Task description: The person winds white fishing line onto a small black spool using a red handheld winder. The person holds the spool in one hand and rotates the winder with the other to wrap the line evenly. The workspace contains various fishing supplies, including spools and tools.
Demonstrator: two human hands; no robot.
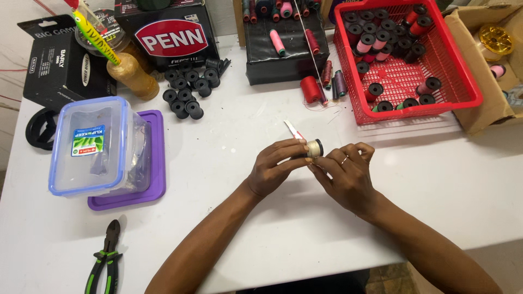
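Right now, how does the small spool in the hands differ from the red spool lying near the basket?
The held spool is wound with pale cream thread; the red spool carries red thread. The held spool is gripped above the table between the left hand and right hand; the red spool rests on the table, untouched. The held spool looks shorter, with a black end flange showing. Both are cylindrical and wound with thread.

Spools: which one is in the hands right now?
The pale cream spool, pinched between left hand and right hand; the others sit loose on the table or in the red basket.
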